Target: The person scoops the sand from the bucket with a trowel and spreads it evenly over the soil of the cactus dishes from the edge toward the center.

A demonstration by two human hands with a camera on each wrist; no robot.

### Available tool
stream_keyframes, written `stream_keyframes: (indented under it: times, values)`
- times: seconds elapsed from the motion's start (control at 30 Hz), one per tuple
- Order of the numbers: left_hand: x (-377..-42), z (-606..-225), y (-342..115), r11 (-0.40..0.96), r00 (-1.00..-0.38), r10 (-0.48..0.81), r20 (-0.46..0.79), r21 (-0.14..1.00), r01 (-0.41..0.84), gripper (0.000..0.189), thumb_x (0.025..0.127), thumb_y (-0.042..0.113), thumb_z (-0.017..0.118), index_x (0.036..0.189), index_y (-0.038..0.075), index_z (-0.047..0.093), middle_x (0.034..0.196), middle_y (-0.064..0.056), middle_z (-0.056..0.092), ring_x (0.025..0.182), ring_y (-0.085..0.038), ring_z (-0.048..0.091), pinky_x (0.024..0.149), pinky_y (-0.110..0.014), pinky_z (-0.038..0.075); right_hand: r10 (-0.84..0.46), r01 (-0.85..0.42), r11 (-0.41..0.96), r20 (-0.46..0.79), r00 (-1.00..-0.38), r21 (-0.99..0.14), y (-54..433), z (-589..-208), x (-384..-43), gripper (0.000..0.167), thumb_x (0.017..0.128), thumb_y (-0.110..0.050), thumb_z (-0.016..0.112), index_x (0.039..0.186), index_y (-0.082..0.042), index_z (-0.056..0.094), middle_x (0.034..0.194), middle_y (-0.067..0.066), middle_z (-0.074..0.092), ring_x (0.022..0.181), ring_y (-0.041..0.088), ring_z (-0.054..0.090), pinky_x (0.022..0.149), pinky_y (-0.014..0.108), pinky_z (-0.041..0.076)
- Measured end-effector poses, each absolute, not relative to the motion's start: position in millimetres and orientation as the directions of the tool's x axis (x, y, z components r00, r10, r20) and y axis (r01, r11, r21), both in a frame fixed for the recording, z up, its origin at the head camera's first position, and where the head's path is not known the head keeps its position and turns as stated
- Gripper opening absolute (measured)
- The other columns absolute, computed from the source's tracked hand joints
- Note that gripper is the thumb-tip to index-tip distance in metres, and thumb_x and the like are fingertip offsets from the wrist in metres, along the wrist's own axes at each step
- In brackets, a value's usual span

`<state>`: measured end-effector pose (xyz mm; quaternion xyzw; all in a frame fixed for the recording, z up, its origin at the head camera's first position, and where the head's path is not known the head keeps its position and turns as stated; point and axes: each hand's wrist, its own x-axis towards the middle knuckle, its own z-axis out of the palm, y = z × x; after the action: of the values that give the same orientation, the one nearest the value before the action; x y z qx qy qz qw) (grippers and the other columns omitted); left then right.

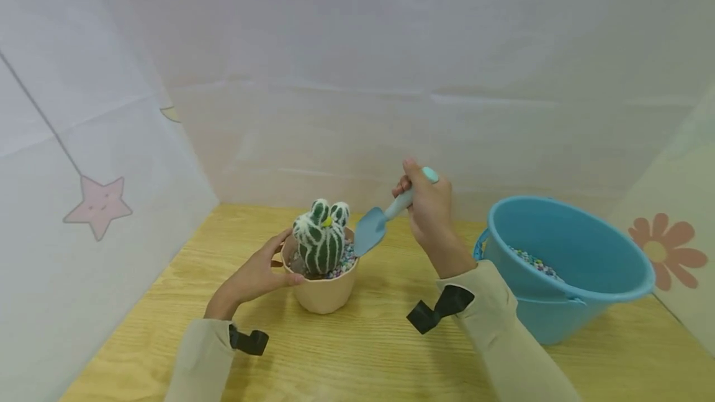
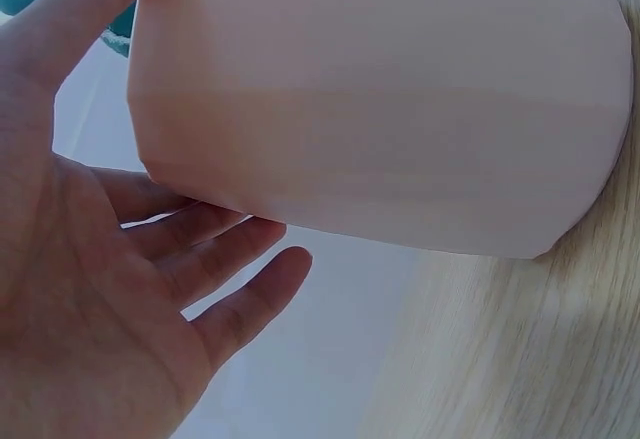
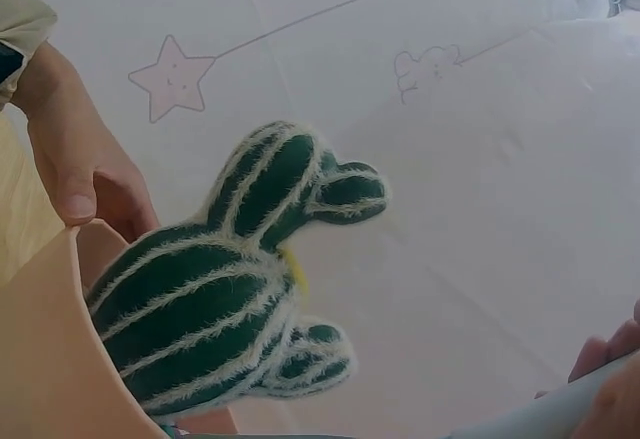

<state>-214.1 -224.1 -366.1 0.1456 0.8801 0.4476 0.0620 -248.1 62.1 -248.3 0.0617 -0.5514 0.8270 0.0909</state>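
Observation:
A green cactus (image 1: 323, 244) with white fuzzy stripes and a small yellow piece stands in a peach flowerpot (image 1: 325, 296). Small multicoloured pebbles (image 1: 347, 259) lie around its base. My left hand (image 1: 257, 275) holds the pot at its left rim, thumb at the front and fingers around the far side. In the left wrist view those fingers (image 2: 215, 244) lie along the pot's wall. My right hand (image 1: 430, 206) grips the pale handle of a small blue trowel (image 1: 370, 232), its blade tilted down at the pot's right rim. In the right wrist view the cactus (image 3: 200, 309) leans out sideways.
To the right stands a large blue bucket (image 1: 564, 247) with similar pebbles (image 1: 536, 263) inside. The wooden table (image 1: 380, 352) meets white printed sheets (image 1: 357, 141) at the back and sides. Each wrist wears a black strap mount (image 1: 441, 309).

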Motion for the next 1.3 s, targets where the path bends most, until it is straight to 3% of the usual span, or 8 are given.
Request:
stream_keyframes:
  times: [0.33,0.83,1.3]
  values:
    - [-215,-367,-222,0.550,-0.947,0.320,0.023,0.809,0.206,0.098,0.083,0.039,0.072,0.154,0.015,0.010,0.157,-0.019,0.012,0.136,-0.046,0.030,0.097,-0.053,0.045,0.119,-0.238,-0.307,0.211,-0.970,-0.922,50,-257,-248,0.049,0.098,-0.020,0.055,0.052,-0.013,0.042,0.056,-0.003,0.049,0.056,0.011,0.054,0.070,0.025,0.051]
    - [-206,-368,-240,0.541,-0.941,0.333,0.061,0.805,0.244,0.094,0.086,0.035,0.070,0.153,0.008,0.011,0.154,-0.022,0.021,0.133,-0.045,0.035,0.099,-0.053,0.043,0.118,-0.246,-0.468,0.215,-0.969,-0.849,66,-246,-249,0.041,0.099,-0.021,0.052,0.060,-0.011,0.043,0.060,-0.001,0.046,0.061,0.014,0.047,0.069,0.026,0.047]
    - [-198,-364,-245,0.591,-0.935,0.349,0.065,0.759,0.273,0.086,0.091,0.035,0.063,0.152,0.003,0.011,0.148,-0.025,0.032,0.129,-0.043,0.042,0.098,-0.053,0.044,0.233,-0.353,-0.491,0.271,-0.934,-0.796,94,-243,-249,0.041,0.097,-0.018,0.054,0.058,-0.011,0.043,0.058,0.000,0.044,0.058,0.014,0.043,0.065,0.025,0.045]
